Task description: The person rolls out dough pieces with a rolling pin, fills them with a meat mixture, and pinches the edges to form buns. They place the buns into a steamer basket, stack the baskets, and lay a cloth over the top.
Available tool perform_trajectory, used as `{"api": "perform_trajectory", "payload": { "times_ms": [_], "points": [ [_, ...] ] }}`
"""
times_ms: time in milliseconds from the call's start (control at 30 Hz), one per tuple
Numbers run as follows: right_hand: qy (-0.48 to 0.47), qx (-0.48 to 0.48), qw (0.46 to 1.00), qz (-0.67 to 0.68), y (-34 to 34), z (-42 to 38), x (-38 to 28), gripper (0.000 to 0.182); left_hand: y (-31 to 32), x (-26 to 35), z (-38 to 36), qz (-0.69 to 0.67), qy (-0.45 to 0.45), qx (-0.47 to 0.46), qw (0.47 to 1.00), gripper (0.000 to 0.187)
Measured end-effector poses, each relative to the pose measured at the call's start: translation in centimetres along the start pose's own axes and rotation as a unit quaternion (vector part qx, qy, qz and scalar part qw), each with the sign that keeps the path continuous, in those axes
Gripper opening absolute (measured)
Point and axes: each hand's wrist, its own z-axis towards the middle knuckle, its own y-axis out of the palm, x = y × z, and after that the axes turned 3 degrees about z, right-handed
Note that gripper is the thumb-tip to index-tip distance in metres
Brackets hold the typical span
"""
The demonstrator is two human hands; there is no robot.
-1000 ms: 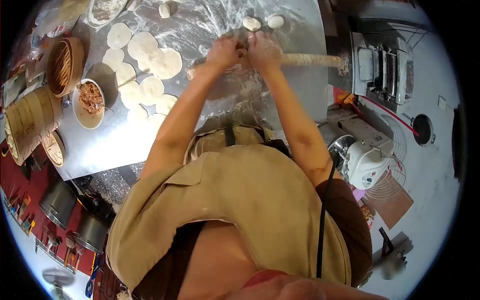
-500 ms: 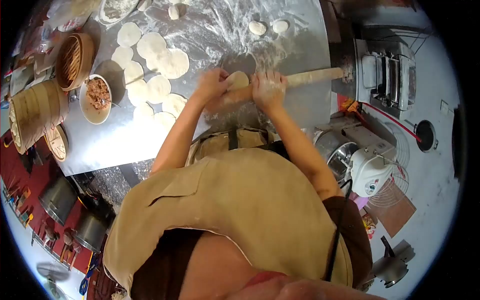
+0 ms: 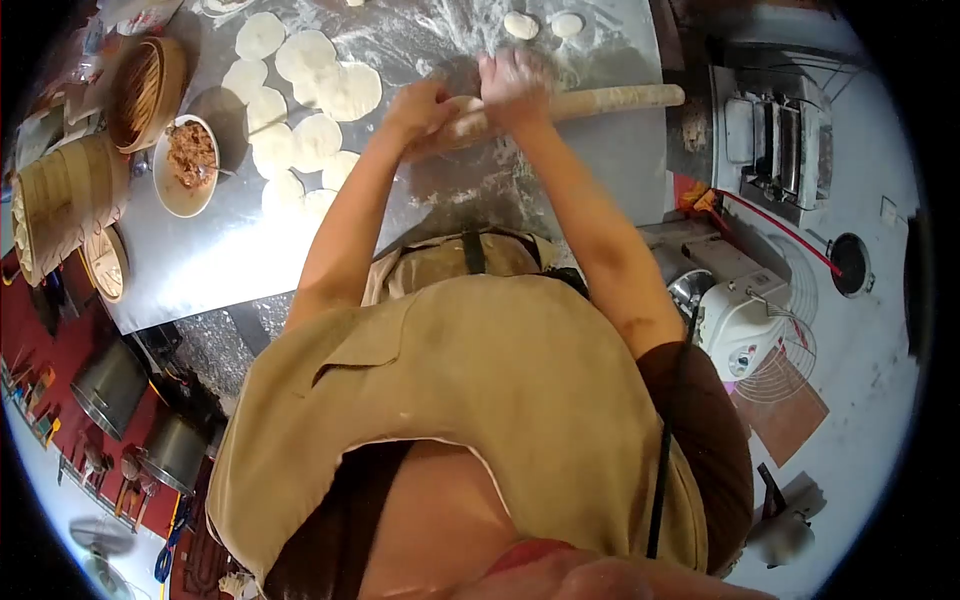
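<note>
A long wooden rolling pin (image 3: 615, 101), dusted with flour, lies slantwise across the near part of the metal worktable. My right hand (image 3: 515, 92) is over its middle, palm on the pin, the fingers reaching past it and smeared by motion. My left hand (image 3: 418, 108) is at the left, fingers closed at the edge of a small dough round (image 3: 464, 104). This round lies at the far side of the pin, partly covered by the pin and my hands. Flat dough rounds (image 3: 316, 142) lie to the left, several of them overlapping.
Two dough balls (image 3: 543, 25) sit at the far right of the floured table (image 3: 600, 165). On the left stand a bowl of filling (image 3: 190, 165) with a spoon, and bamboo steamers (image 3: 147, 95). A dough machine (image 3: 785, 135) and a white mixer (image 3: 738, 325) are at the right.
My right hand and the rolling pin have moved forward, away from my body, over the dough round. My left hand stays at the round's edge. The camera view has shifted slightly.
</note>
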Motion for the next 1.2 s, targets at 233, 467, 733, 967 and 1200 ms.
{"api": "perform_trajectory", "payload": {
  "times_ms": [233,467,733,967,1200],
  "points": [
    [0.038,0.087,0.995,-0.018,0.4,-2.6,-1.2,0.019,2.5,-0.8,-3.5,0.0,-0.018,0.07,0.997,0.024],
    [0.006,0.024,0.999,0.043,-3.4,-7.0,-2.7,0.023,2.1,-3.8,-7.2,-0.175,-0.03,0.088,0.98,0.031],
    [-0.005,0.075,0.997,-0.007,-0.8,-1.3,-2.7,0.019,-0.4,-3.6,-4.5,-0.082,-0.073,0.131,0.985,0.031],
    [0.047,0.126,0.99,-0.035,0.6,0.8,-3.2,0.019,-0.2,-3.0,-5.1,-0.152,-0.115,0.046,0.981,0.035],
    [-0.031,0.056,0.997,0.053,-2.6,-7.8,-1.8,0.021,1.4,-3.4,-6.6,-0.018,0.024,0.175,0.984,0.028]
  ]
}}
